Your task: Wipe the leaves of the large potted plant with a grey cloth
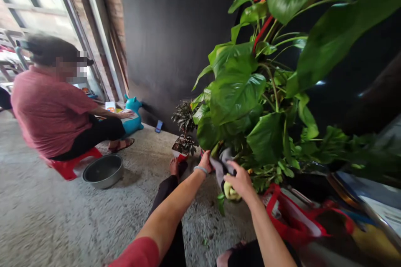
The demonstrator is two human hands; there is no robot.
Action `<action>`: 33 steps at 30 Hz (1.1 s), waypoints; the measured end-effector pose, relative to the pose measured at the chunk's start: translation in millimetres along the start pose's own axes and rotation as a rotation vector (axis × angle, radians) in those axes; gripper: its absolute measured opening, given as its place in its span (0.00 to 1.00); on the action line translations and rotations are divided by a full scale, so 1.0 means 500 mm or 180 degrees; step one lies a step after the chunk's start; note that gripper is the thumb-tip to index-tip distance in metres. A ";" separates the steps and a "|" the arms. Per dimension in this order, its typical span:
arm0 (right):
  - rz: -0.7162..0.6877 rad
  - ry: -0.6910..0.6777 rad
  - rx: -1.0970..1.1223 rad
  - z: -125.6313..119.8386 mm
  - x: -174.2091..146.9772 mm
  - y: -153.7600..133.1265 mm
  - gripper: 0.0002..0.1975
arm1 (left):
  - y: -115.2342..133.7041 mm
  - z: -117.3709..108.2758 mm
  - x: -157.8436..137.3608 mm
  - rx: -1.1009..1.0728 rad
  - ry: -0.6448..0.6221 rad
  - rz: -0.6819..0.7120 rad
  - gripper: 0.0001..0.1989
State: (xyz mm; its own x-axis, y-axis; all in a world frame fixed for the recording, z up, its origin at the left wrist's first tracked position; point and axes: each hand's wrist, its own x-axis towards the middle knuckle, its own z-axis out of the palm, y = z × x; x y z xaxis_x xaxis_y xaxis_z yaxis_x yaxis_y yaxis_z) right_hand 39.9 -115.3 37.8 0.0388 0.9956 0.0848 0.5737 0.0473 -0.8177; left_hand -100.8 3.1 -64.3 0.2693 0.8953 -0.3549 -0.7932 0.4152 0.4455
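Note:
A large leafy potted plant (238, 87) with broad green leaves rises in front of me, its base mostly hidden by foliage. My right hand (241, 180) is closed on a bunched grey cloth (223, 164) at the plant's lower left. A yellow-green bundle (231, 192) shows under those fingers; whether it belongs to the cloth I cannot tell. Reaching low beside the cloth, my left hand (205, 162) is at the plant's base, a bracelet on its wrist. Leaves and cloth cover its fingertips, so its grip is unclear.
A smaller dark-leaved potted plant (184, 144) stands just left of my hands. Further left, a person (56, 108) sits on a red stool (70, 164), one hand on a blue toy animal (133, 119). A grey basin (103, 173) is on the floor. Red bags (291, 217) lie at right.

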 end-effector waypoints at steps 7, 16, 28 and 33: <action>-0.0055 -0.0266 0.0253 -0.079 -0.190 0.043 0.28 | -0.024 -0.045 -0.068 0.0526 0.0503 -0.0285 0.09; -0.0393 0.1586 -0.0111 -0.239 -0.099 -0.066 0.33 | -0.010 0.090 -0.170 0.1368 -0.0074 -0.0397 0.10; -0.0484 0.1393 0.0308 -0.363 -0.216 -0.060 0.33 | 0.070 0.360 -0.183 0.2424 -0.0427 0.1715 0.21; -0.0220 0.1437 0.0432 -0.312 -0.128 -0.030 0.35 | 0.075 0.424 -0.109 0.2894 -0.0188 0.1484 0.22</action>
State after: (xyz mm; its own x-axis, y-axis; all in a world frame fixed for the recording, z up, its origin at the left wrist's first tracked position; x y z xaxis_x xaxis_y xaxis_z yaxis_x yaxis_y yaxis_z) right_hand 156.3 -192.3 133.2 0.3732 0.8568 0.3558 0.4765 0.1521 -0.8659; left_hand -29.3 4.0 146.2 0.0861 0.9953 0.0433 -0.1180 -0.0330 0.9925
